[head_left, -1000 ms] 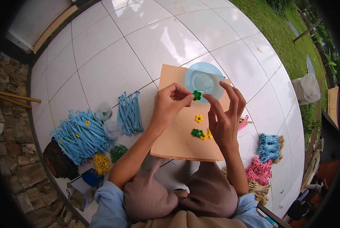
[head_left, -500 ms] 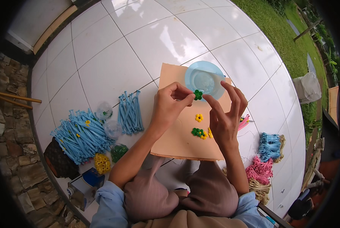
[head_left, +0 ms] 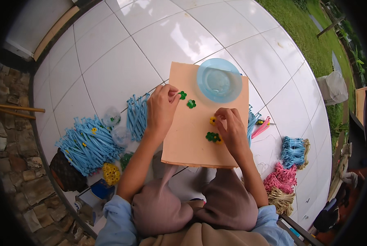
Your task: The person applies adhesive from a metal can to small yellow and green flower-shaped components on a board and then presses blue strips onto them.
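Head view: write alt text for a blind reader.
Seen from above, a seated person's left hand holds a green flower and the right hand touches a yellow flower on a tan board bearing a blue plate.

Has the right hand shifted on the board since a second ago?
Yes. The right hand has dropped from beside the blue plate toward the person, down the tan board, and is now at the yellow flower piece.

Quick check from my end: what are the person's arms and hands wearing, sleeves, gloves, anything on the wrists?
Both hands, left hand and right hand, are bare: no gloves, no visible rings or wristbands. The forearms are uncovered; light blue sleeves are pushed up around the elbows.
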A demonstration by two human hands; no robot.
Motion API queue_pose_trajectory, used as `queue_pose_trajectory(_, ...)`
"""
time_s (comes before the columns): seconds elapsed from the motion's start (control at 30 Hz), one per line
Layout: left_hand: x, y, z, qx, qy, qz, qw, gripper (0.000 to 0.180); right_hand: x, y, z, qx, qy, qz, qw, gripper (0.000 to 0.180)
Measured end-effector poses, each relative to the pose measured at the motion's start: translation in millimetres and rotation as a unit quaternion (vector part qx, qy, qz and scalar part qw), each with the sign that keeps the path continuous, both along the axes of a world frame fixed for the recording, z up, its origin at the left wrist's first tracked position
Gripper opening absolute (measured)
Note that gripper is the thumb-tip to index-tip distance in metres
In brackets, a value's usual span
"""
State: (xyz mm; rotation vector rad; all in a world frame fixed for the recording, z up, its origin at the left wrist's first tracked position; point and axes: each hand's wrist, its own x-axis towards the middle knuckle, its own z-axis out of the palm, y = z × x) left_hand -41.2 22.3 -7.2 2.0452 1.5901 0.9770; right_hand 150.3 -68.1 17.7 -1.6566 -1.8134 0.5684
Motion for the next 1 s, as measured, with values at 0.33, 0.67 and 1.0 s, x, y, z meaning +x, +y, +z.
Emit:
queue_pose_trajectory(0.33, 17.5, -30.0, 41.1, -0.437, -0.259, -0.124, 0.852, 0.022, -2.6, -3.7, 12.8, 0.095, 0.129, -0.005, 0.987, 0.03)
queue_pose_trajectory(0.67, 29.0, -23.7, 14.4, -0.295, -0.326, -0.14, 0.887, 0.019, 19.3, 24.7, 13.7, 0.143, -0.082, 0.007, 0.986, 0.035)
queue_pose_trajectory(1.0, 29.6, -19.7, 10.1, -0.264, -0.32, -0.096, 0.905, 0.011, 25.9, 40.2, -12.2, 0.169, -0.252, -0.026, 0.952, 0.036)
